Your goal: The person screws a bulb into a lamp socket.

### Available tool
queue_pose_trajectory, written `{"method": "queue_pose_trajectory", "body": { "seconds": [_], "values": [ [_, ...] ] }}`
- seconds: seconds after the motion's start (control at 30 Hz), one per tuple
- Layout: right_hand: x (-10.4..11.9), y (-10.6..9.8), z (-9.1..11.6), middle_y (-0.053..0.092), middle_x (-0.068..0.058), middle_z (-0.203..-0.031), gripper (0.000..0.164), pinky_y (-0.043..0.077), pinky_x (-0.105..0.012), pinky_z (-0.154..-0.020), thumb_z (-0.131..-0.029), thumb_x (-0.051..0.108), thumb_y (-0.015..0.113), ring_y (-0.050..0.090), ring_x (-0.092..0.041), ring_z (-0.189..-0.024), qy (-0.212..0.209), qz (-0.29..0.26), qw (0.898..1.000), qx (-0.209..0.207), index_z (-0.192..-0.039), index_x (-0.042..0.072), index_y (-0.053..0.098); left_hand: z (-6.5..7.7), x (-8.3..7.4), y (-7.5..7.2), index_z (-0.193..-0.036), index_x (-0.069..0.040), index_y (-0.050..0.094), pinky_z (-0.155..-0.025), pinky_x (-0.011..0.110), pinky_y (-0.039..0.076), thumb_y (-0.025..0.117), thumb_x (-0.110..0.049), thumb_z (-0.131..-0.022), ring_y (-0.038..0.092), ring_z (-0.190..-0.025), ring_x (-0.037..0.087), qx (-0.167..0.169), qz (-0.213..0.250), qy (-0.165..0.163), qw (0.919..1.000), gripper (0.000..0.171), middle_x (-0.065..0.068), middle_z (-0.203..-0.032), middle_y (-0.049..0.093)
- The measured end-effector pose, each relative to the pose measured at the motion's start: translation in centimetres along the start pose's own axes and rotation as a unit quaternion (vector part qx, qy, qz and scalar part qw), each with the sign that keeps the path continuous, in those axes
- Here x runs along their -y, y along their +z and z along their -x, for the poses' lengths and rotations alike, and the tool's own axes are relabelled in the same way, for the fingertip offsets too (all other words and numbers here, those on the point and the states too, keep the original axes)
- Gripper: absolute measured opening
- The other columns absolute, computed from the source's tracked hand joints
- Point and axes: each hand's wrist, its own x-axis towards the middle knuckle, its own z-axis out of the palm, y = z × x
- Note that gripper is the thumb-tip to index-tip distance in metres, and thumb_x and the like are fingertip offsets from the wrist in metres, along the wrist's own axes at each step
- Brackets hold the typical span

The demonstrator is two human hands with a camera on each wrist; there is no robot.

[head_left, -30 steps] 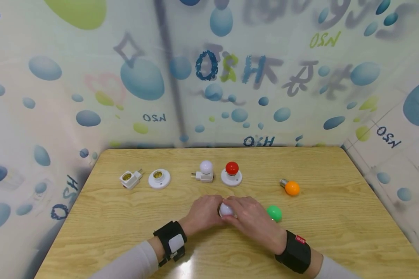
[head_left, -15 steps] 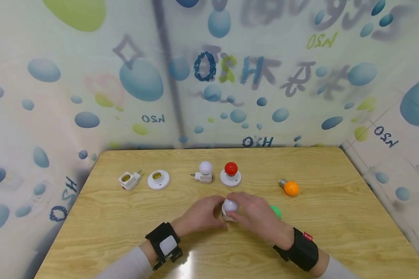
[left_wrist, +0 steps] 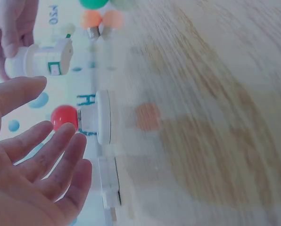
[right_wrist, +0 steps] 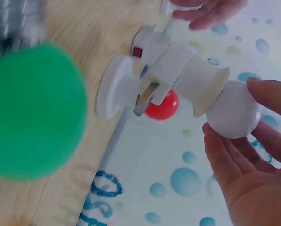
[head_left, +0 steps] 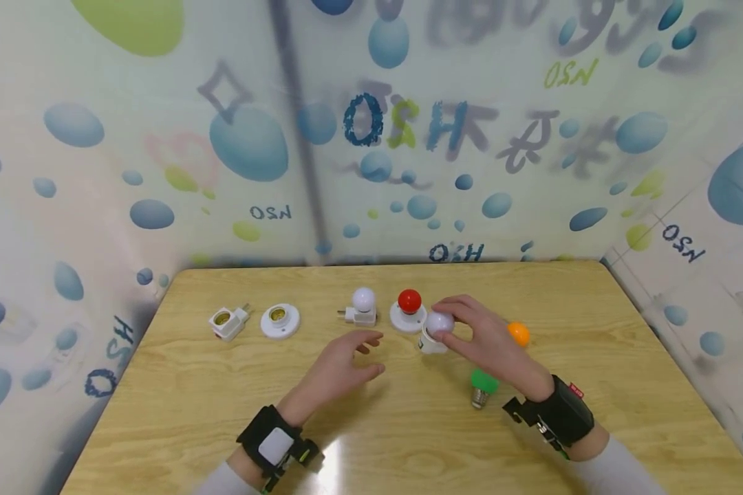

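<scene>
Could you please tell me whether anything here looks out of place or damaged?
The green bulb and orange bulb lie loose on the table, mildly odd since the plug socket and round socket at far left sit empty. Nothing visible looks spilled or damaged.

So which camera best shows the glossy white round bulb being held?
The right wrist view: the glossy white round bulb looks biggest there, mostly uncovered. The head view shows it smaller, partly behind fingers; the left wrist view shows only part.

The left hand (left_wrist: 39, 176) hangs before a round red bulb (left_wrist: 64, 116); the right hand (left_wrist: 13, 29) holds a round white bulb (left_wrist: 19, 66).
</scene>
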Motion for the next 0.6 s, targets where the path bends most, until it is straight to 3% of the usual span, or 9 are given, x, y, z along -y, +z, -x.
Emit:
{"method": "queue_pose_trajectory", "body": {
  "seconds": [0.6],
  "values": [
    [-5.5,0.5,-2.9,0.057,-0.013,-0.119,0.039,0.051,-0.041,-0.083,-0.083,0.013,0.074,0.057,-0.025,-0.104,0.024,0.063,0.998,-0.003,-0.119,0.000,0.064,1.5,2.2,-0.9,-0.124,-0.009,0.064,-0.081,0.040,0.050,0.073,-0.021,-0.084,0.062,-0.097,0.020,-0.103,0.026,-0.026,0.9940,0.042,0.002,-0.110,0.067]
  ]
}}
